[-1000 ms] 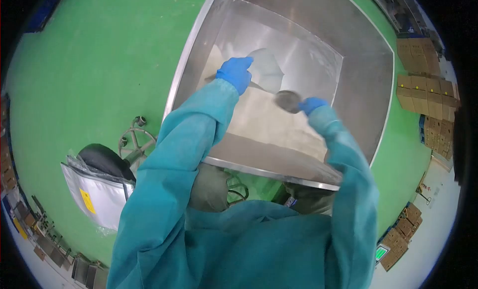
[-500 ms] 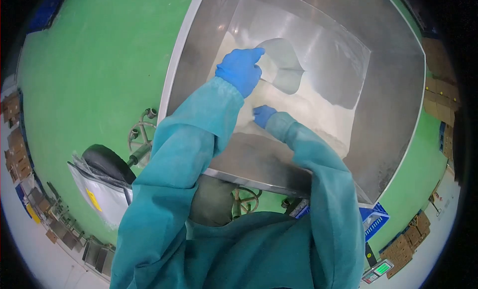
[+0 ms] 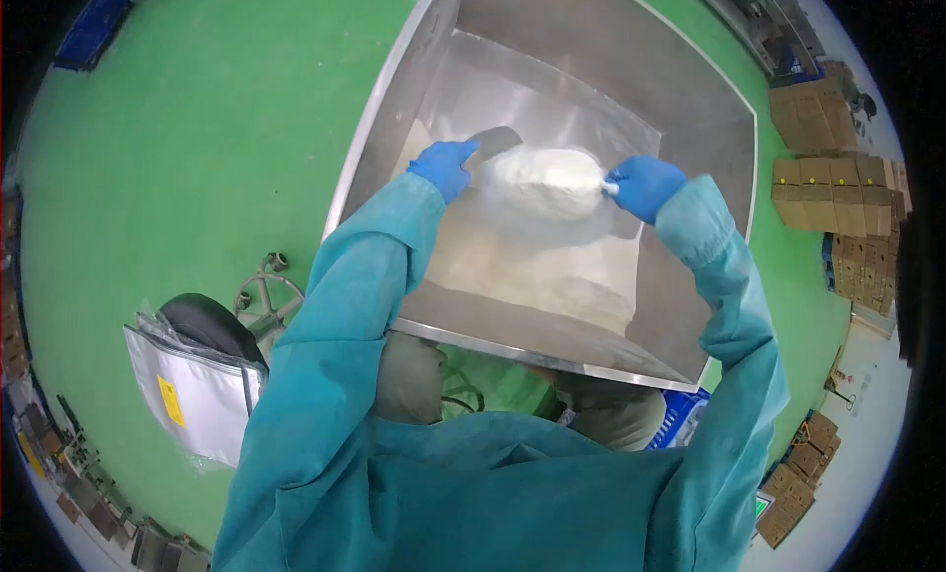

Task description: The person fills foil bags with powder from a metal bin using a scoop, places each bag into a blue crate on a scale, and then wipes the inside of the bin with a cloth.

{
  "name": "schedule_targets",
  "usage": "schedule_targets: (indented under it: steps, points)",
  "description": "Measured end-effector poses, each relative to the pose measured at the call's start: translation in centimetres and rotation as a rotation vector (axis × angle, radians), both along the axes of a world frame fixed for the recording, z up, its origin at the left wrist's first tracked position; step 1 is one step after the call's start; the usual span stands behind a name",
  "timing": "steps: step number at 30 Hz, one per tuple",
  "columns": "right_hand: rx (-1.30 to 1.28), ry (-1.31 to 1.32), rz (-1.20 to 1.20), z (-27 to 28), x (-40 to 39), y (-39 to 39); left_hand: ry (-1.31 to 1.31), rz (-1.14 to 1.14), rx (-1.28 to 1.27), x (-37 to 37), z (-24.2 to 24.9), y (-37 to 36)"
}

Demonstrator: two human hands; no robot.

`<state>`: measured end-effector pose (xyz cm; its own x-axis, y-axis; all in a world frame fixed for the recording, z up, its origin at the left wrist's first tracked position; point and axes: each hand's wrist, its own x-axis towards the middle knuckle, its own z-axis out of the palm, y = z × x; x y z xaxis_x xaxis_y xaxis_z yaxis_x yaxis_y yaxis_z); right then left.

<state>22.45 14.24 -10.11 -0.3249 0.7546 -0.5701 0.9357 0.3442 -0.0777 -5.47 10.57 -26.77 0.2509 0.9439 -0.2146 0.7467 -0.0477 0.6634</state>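
Observation:
My right hand [image 3: 646, 188], in a blue glove, is closed around the short white handle of a scoop [image 3: 611, 189]. White powder [image 3: 557, 183] is heaped on the scoop and covers most of it, with a blurred haze at its left side. To the left, my gloved left hand [image 3: 442, 168] is closed at the edge of a thin grey bag-like piece [image 3: 498, 138], partly hidden behind the powder. Both hands are over a large stainless steel bin [image 3: 705, 168], with a layer of loose white powder [image 3: 532, 271] across its bottom.
A wheeled stool with a black seat [image 3: 212, 326] stands at the left, a silver bag with a yellow label [image 3: 192, 385] against it. A blue crate [image 3: 680, 419] sits by the bin's near right corner. Cardboard boxes [image 3: 833, 188] are stacked at the right.
My right hand has risen from the powder and moved right, bringing up a heaped scoop. My left hand has shifted slightly left and down; less of the grey piece shows.

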Motion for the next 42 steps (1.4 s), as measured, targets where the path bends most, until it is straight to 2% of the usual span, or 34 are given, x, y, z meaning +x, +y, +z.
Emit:
schedule_targets:
  steps: [2,4,6,8,12,15,17,18,19,20,21,22,25,26,29,31,35,38,41,42]
  points:
    - [0.206,-0.059,0.180,-0.5,-2.4,0.8,0.001,0.021,-0.005,0.0,0.2,0.0]
    - [0.355,0.187,0.423,1.0,-5.8,-0.3,0.000,0.050,-0.025,0.0,-0.2,0.0]
    - [0.167,-0.111,0.416,1.4,-11.8,-0.7,-0.011,0.064,0.010,-0.1,-1.0,0.2]
    - [0.116,-0.242,0.418,2.5,-13.2,-0.8,0.010,0.063,-0.004,0.0,-1.2,0.1]
    - [0.279,-0.171,0.489,6.1,-9.9,-2.9,0.042,0.070,-0.104,-0.1,-0.4,-0.2]
    - [0.059,-0.445,0.306,5.2,-7.3,-3.1,0.094,0.045,-0.140,0.0,0.7,0.3]
    - [-0.110,-0.471,0.202,-4.4,-3.4,-2.9,0.101,0.027,-0.137,0.6,0.7,-0.1]
    - [-0.074,-0.344,0.305,-10.5,-0.7,-4.0,0.086,0.023,-0.116,0.5,0.5,0.1]
    - [-0.153,-0.169,0.356,-17.6,1.9,-4.4,0.070,0.024,-0.101,0.6,0.3,-0.2]
    - [-0.126,-0.229,0.269,-22.4,1.3,-6.5,0.068,0.010,-0.104,0.7,-0.3,-0.4]
    - [-0.119,-0.240,0.047,-28.0,1.5,-8.3,0.070,0.002,-0.094,0.6,-1.0,0.0]
    - [-0.155,-0.137,-0.009,-28.1,0.4,-9.9,0.077,-0.010,-0.093,0.4,-1.8,0.2]
    - [-0.195,-0.086,-0.115,-26.8,0.0,-11.9,0.151,-0.006,-0.198,0.4,2.0,-0.4]
    - [-0.312,-0.144,-0.131,-24.2,0.1,-10.8,0.148,-0.018,-0.194,0.4,1.6,-0.7]
    - [-0.052,0.073,-0.170,-18.5,3.8,-10.1,0.119,-0.036,-0.107,0.2,-0.6,0.0]
    - [0.041,0.083,-0.188,-11.3,4.3,-8.4,0.085,-0.030,-0.024,0.2,-2.2,0.1]
    - [0.162,-0.142,-0.097,1.6,0.5,-4.6,0.095,0.015,-0.093,0.5,-0.2,-0.2]
    - [0.325,-0.087,0.070,3.8,-3.4,-2.8,0.109,0.028,-0.108,0.5,0.2,-0.2]
    - [0.393,-0.003,0.318,1.5,-7.0,-1.5,0.140,0.043,-0.115,0.3,1.1,-0.2]
    - [0.357,-0.075,0.271,1.5,-7.5,-1.6,0.152,0.050,-0.117,0.3,1.2,-0.1]
